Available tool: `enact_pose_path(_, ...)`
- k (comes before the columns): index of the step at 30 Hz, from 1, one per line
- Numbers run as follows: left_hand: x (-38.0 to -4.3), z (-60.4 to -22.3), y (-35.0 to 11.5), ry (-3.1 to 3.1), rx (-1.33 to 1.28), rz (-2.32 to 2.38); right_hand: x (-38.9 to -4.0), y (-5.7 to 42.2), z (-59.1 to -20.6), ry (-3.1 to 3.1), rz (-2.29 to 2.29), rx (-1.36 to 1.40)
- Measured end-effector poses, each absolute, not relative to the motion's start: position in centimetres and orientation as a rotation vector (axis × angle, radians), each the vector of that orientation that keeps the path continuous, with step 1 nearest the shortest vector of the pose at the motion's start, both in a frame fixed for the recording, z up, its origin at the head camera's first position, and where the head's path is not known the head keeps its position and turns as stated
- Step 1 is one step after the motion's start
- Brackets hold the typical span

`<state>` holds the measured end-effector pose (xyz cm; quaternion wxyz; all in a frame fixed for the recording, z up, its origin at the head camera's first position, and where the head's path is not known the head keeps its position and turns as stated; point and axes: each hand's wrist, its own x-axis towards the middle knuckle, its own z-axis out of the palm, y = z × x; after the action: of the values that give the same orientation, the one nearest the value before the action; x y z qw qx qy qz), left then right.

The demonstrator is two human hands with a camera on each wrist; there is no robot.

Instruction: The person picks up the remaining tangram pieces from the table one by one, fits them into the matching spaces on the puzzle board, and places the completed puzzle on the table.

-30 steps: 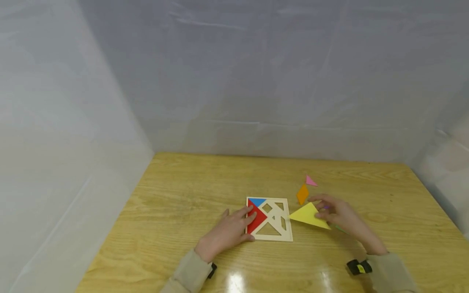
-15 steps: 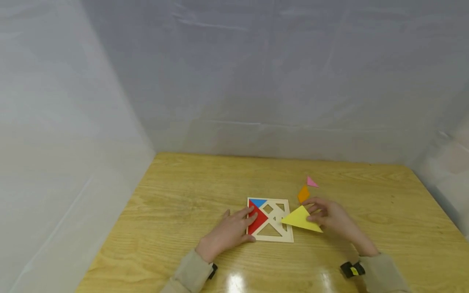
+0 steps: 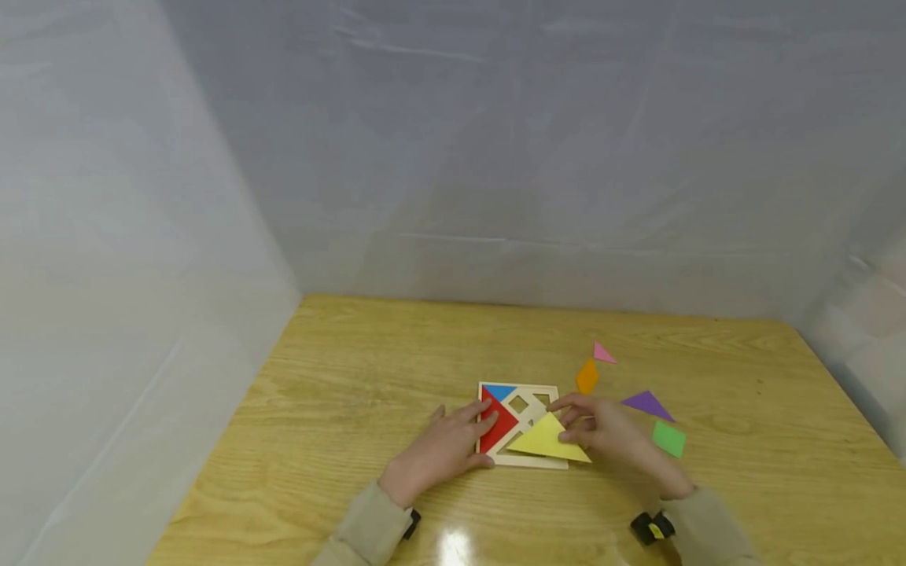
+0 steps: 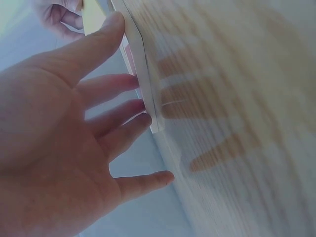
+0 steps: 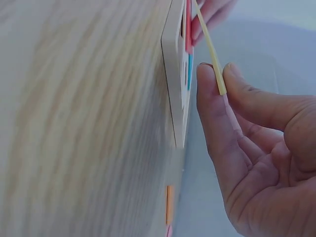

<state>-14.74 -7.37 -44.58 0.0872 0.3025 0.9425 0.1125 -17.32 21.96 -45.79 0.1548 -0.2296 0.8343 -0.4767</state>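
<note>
A square wooden tangram board (image 3: 522,462) lies on the table, with a red triangle (image 3: 499,428) and a blue triangle (image 3: 498,391) set in its left side. My left hand (image 3: 442,448) rests on the board's left edge, fingertips on the red triangle and fingers spread. In the left wrist view the thumb (image 4: 94,47) lies along the rim. My right hand (image 3: 609,436) pinches a large yellow triangle (image 3: 546,438) between thumb and fingers. The yellow triangle is tilted over the board's lower right, covering part of its cutouts. The right wrist view shows its thin edge (image 5: 212,54) raised off the board.
Right of the board lie loose tangram pieces: an orange parallelogram (image 3: 587,376), a pink triangle (image 3: 603,353), a purple triangle (image 3: 649,405) and a green square (image 3: 668,439). The wooden table (image 3: 368,354) meets pale sheeting (image 3: 453,196) behind and at both sides.
My right hand has carried the yellow triangle left, from beside the board to above its lower right. The purple and green pieces have come into full view. My left hand has stayed put.
</note>
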Motion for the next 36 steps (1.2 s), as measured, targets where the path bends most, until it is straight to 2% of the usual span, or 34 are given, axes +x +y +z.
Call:
enact_pose_path(15, -15.1, -44.7, -7.3, 2.824, 0.916, 0.29, -17.2, 18.9, -46.1, 2.437, -1.3, -0.679)
enact_pose_path(36, -15.1, -44.7, -7.2, 2.823, 0.907, 0.314, -17.6, 17.3, -46.1, 2.727, -1.009, -0.739)
